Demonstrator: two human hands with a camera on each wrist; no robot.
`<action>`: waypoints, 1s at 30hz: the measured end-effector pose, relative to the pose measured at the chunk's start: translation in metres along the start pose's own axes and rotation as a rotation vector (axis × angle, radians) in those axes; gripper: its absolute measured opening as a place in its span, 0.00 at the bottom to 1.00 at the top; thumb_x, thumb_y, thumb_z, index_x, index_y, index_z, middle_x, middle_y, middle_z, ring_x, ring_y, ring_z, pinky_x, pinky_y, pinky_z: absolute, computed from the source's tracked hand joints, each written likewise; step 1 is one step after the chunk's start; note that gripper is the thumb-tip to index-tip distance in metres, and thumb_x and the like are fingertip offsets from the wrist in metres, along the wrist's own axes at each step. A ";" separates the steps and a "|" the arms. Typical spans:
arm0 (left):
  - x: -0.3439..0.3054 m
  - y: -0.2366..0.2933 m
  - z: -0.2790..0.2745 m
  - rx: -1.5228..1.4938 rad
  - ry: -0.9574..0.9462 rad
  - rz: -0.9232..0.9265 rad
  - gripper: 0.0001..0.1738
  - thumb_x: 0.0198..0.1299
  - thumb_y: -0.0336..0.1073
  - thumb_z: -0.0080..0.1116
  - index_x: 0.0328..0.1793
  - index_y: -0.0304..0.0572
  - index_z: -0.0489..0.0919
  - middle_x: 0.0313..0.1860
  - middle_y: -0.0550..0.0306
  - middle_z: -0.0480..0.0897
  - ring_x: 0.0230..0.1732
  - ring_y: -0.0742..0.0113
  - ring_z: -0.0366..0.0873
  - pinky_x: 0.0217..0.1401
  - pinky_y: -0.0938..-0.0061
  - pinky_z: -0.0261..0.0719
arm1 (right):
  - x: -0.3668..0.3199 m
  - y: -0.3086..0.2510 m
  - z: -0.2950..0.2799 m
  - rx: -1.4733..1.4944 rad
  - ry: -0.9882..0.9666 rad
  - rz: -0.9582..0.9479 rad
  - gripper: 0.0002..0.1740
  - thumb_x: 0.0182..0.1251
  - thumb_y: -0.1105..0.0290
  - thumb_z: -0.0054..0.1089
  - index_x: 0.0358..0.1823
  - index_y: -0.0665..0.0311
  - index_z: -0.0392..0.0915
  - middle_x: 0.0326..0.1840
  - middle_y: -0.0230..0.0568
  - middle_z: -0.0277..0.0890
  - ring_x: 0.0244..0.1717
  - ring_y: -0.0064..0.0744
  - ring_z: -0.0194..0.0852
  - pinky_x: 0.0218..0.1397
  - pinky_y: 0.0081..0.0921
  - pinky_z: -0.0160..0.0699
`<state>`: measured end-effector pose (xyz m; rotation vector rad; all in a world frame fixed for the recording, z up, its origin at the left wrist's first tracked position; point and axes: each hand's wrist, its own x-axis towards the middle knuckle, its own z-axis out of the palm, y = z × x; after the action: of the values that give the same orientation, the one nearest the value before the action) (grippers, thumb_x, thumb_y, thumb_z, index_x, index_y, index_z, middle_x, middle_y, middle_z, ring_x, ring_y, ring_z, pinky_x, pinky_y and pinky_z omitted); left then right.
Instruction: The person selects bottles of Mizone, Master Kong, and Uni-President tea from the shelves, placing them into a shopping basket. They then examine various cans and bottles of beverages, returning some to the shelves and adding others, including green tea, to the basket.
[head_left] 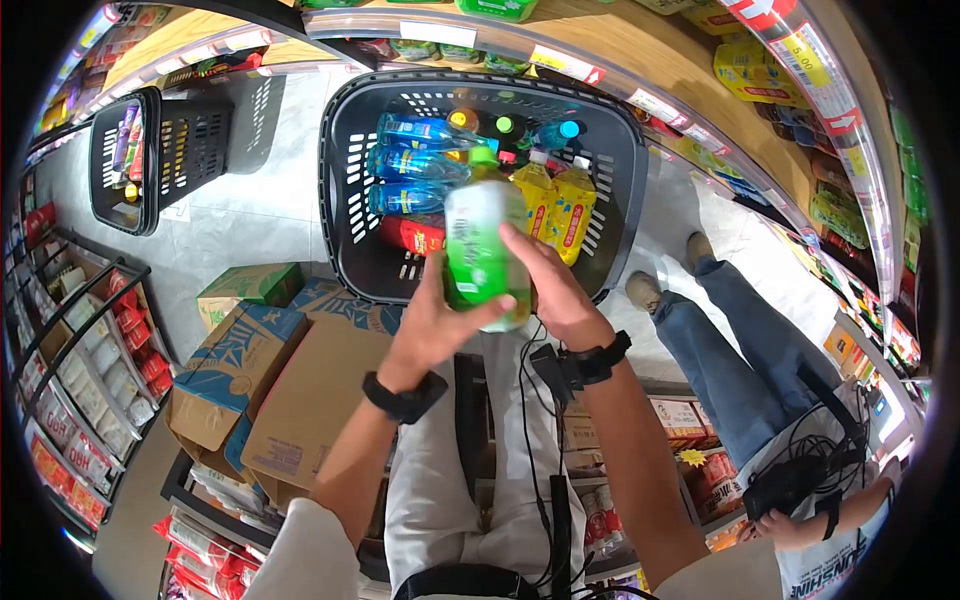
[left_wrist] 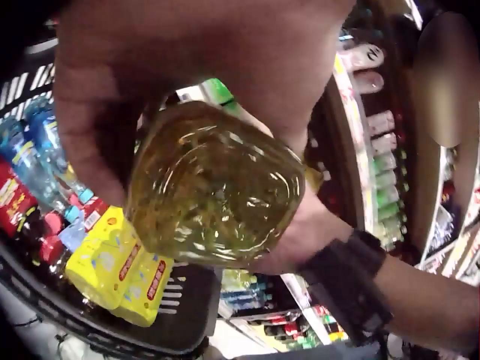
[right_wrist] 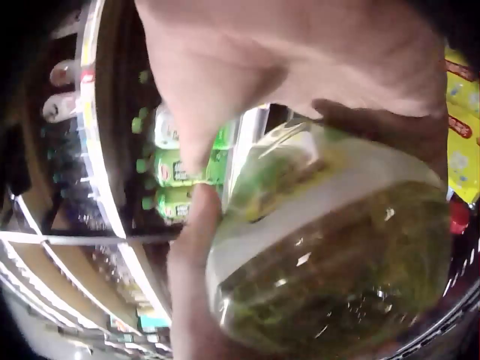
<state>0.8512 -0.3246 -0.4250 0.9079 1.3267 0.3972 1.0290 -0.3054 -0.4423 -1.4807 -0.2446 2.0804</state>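
Note:
A green-labelled tea bottle [head_left: 480, 235] with a green cap is held between both hands over the near side of the shopping basket [head_left: 632, 215]. My left hand [head_left: 428, 328] grips its lower left side, thumb laid across the front. From the right, my right hand [head_left: 563, 295] holds the same bottle, fingers along its side. In the left wrist view the clear base of the bottle [left_wrist: 217, 191] faces the camera, showing yellowish liquid. Blue-labelled bottles [head_left: 412, 163], yellow-labelled bottles [head_left: 573, 212] and a red package [head_left: 410, 236] lie in the basket beyond it.
Drink shelves [head_left: 600, 45] curve round the far and right sides. Another basket [head_left: 150, 200] stands on the floor at left. Cardboard boxes [head_left: 315, 400] are stacked near my left arm. A second person in jeans [head_left: 745, 350] stands at right. Cables [head_left: 540, 470] hang over my lap.

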 end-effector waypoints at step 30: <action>0.128 0.122 0.039 -0.268 -0.057 0.606 0.44 0.60 0.22 0.60 0.82 0.28 0.53 0.73 0.42 0.71 0.74 0.60 0.68 0.76 0.68 0.65 | 0.030 -0.161 -0.048 -1.009 0.374 -1.348 0.44 0.53 0.76 0.78 0.74 0.62 0.67 0.68 0.46 0.76 0.68 0.37 0.76 0.68 0.31 0.75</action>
<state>0.9483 -0.1711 -0.4177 1.0725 0.8967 0.9846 1.1213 -0.1648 -0.4111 -1.4068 -1.7243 0.5164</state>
